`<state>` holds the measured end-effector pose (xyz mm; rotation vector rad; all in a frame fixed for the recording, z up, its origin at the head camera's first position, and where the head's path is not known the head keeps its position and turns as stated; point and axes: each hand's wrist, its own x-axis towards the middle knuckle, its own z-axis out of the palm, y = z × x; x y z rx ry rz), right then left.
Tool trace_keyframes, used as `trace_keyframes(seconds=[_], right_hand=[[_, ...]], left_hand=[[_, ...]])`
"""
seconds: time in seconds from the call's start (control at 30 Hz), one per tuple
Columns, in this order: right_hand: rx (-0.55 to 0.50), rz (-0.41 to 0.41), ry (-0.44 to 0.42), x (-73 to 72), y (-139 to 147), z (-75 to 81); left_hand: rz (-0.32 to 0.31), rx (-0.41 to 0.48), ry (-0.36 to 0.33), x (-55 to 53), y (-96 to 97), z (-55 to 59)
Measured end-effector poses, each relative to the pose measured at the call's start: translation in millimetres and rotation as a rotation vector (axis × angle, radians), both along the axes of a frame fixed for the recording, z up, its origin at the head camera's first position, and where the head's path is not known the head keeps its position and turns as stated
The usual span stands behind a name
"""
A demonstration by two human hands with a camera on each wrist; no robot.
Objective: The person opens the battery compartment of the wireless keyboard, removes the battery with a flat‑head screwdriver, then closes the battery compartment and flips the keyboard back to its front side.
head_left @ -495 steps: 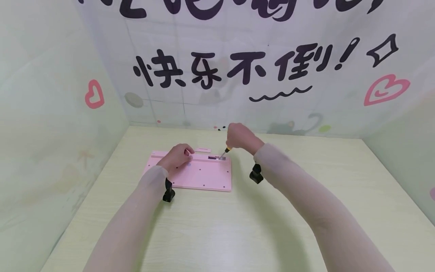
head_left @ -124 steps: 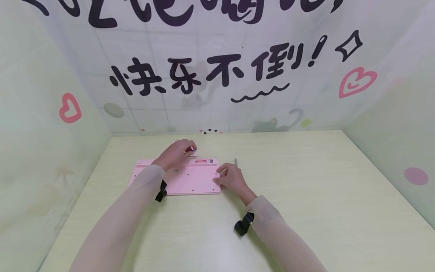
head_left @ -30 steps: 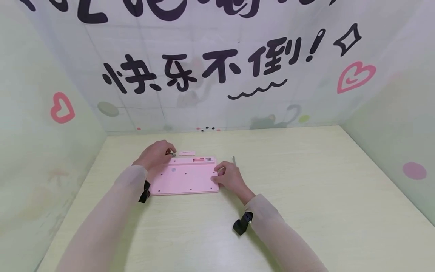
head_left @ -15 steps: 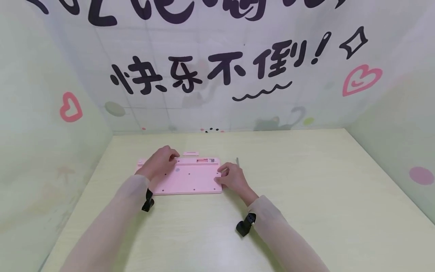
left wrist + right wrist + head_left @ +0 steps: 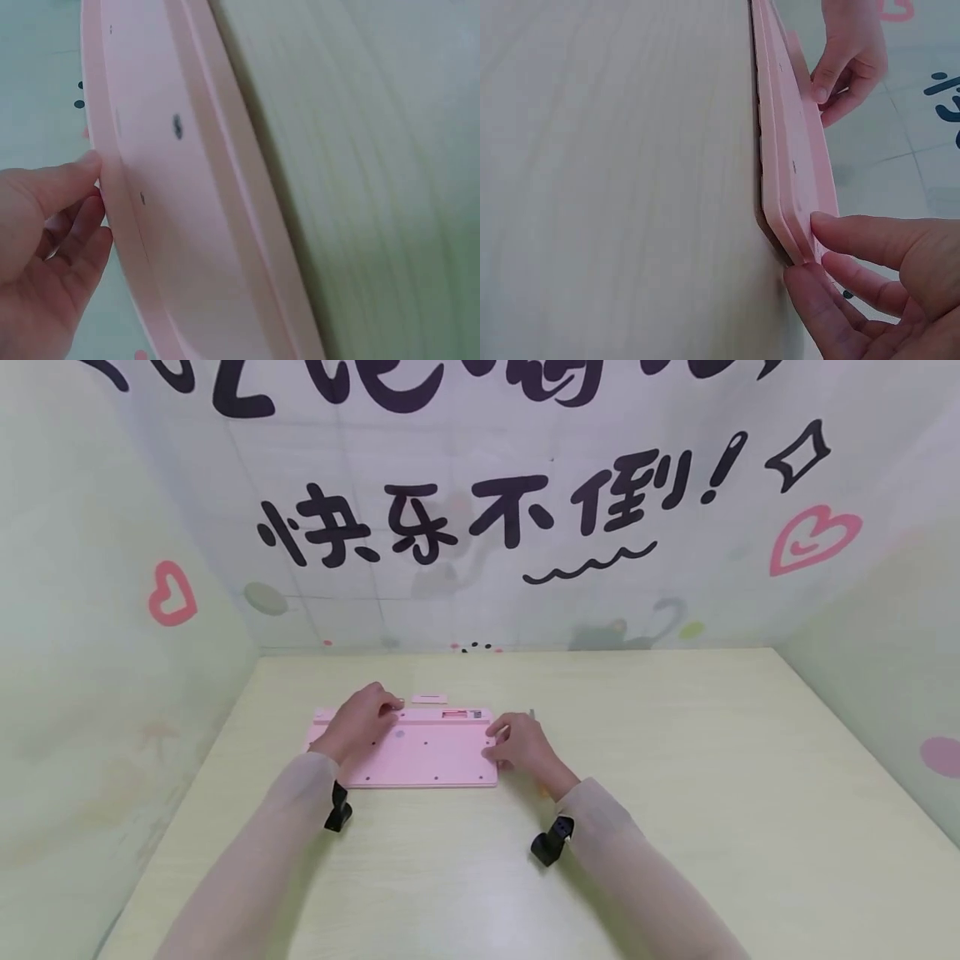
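Observation:
A pink keyboard [image 5: 450, 756] lies underside up, with dark screw spots across its back. Near its far right corner an uncovered compartment [image 5: 454, 714] shows red inside. My left hand [image 5: 362, 718] pinches the far edge, thumb on top and fingers against the outer side, as the left wrist view shows. At the right end my right hand [image 5: 525, 745] grips the edge between thumb and fingers; keycaps show beneath in the right wrist view. Just behind the keyboard rests a small pink cover strip [image 5: 429, 699]. A screwdriver [image 5: 532, 713] lies beyond my right hand, mostly hidden by it.
The pale wooden table [image 5: 675, 760] extends to the right and front. A white printed backdrop [image 5: 480, 602] with black lettering rises at the table's back edge, and walls close both sides.
Earlier my right hand worked the screwdriver at the compartment; now it grips the keyboard's right edge. My left hand has left the cover strip, moved left and come to the far edge.

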<state>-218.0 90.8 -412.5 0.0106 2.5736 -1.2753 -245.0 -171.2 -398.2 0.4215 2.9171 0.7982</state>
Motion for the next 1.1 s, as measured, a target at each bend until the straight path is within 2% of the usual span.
trace_keyframes(seconds=[0.17,0.3,0.43,0.67,0.87,1.1], right_hand=[[0.040,0.002,-0.016,-14.0,1.4,9.7],[0.047,0.019,-0.018,-26.8,1.5,19.7],[0.062,0.065,-0.004,-40.7,0.6,30.0],[0.067,0.167,-0.002,-64.9,-3.6,42.3],[0.034,0.273,0.008,-81.7,-12.9,42.7],[0.001,0.376,0.030,-93.7,-25.9,32.9]], left_hand=[[0.018,-0.027,0.026,0.7,4.5,0.3],[0.046,-0.048,0.020,1.2,6.9,-0.9],[0.062,-0.050,0.012,1.5,8.5,-1.9],[0.054,-0.053,0.012,1.5,9.0,-1.6],[0.075,-0.049,-0.007,1.9,8.8,0.2],[0.088,-0.050,-0.015,1.6,7.0,2.8]])
